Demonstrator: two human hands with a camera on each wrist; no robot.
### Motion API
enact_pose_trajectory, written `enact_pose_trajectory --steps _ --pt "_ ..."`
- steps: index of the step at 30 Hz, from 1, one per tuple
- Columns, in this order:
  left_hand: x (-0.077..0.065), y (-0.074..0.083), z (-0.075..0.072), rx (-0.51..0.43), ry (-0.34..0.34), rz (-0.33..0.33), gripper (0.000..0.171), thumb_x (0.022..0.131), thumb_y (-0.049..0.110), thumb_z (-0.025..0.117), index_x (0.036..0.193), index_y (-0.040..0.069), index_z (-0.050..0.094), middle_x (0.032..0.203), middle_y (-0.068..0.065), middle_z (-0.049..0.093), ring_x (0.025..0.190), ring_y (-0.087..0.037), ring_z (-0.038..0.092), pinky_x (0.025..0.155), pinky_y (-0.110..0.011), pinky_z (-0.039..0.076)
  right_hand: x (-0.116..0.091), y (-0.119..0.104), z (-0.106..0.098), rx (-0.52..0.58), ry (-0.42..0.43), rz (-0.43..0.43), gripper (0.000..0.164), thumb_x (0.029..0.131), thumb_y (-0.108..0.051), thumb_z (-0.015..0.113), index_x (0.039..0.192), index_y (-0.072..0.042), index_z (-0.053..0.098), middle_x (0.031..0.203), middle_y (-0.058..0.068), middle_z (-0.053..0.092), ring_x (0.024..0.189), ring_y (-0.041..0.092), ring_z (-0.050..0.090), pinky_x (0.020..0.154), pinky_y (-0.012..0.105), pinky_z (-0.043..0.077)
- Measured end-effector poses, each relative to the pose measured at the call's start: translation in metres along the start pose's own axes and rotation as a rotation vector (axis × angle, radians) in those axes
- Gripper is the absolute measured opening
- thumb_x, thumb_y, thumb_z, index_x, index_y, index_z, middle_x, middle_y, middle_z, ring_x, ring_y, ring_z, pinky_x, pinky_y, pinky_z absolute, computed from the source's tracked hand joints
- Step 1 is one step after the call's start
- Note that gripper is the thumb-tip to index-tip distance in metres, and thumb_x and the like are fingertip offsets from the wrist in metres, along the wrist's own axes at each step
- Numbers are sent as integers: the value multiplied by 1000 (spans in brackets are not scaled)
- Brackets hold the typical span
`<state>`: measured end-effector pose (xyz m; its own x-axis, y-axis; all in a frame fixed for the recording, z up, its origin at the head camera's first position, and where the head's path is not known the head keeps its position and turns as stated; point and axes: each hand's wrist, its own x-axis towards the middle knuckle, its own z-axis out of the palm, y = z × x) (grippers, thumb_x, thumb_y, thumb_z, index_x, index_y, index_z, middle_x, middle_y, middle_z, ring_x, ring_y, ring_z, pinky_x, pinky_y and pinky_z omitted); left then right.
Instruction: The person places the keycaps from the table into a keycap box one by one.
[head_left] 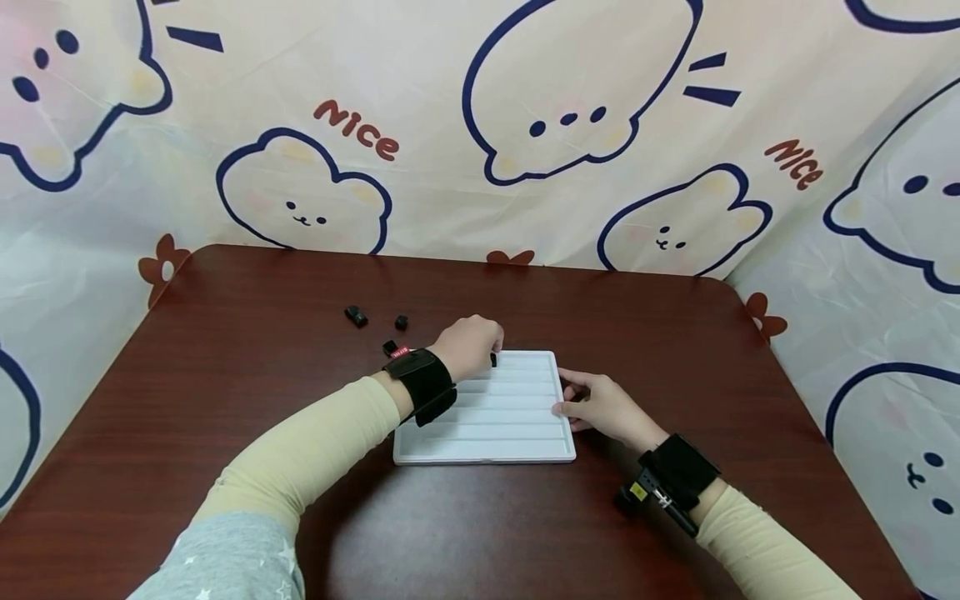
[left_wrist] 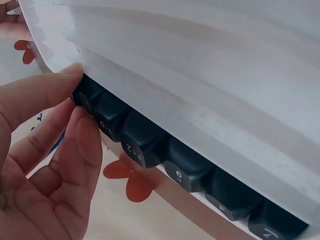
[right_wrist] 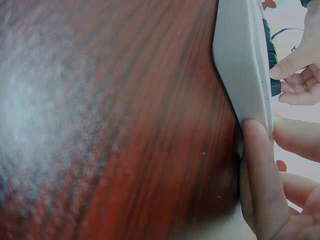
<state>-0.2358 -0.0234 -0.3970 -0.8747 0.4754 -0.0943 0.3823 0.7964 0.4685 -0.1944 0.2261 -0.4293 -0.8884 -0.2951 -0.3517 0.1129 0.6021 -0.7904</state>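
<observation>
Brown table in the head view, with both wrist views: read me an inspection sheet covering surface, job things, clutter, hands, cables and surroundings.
Surface: brown table, wood-grained, glossy.
Job things: ridged white tray; row of black keycaps along its far edge; loose black pieces on the table, beyond the tray's left side.
Clutter: nothing seen.
Left hand: pinches the end keycap.
Right hand: grips the tray's right edge.
Cables: nothing seen.
Surroundings: cartoon-printed cloth behind and at both sides.
</observation>
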Motion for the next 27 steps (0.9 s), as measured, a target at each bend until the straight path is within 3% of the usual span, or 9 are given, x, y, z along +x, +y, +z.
enact_pose_trajectory --steps 9,15,21,27 --pt "-1 -1 -4 6 7 28 16 92 -2 72 107 3 74 108 -8 71 86 -18 60 76 -30 53 -1 0 1 8 -1 -1 66 95 -3 72 152 7 41 100 13 53 78 20 60 69 34 60" --pt "-5 -8 -13 -57 34 16 21 91 8 79 111 4 75 106 -6 71 90 -18 62 79 -32 54 -2 0 3 -1 -2 2 66 94 -3 72 152 7 41 99 13 53 78 20 60 69 33 60" --pt "-14 -20 -25 -105 100 13 19 94 14 77 110 5 75 97 -3 69 88 -18 62 78 -32 54 -3 -1 4 -9 4 9 67 94 -3 73 152 6 41 100 13 53 78 20 59 69 34 60" --pt "-27 -36 -44 -143 167 5 12 97 15 73 107 8 76 99 -2 71 90 -17 64 77 -33 55 -3 -3 3 -13 3 1 66 95 -3 72 152 6 41 100 13 52 79 20 60 70 34 60"
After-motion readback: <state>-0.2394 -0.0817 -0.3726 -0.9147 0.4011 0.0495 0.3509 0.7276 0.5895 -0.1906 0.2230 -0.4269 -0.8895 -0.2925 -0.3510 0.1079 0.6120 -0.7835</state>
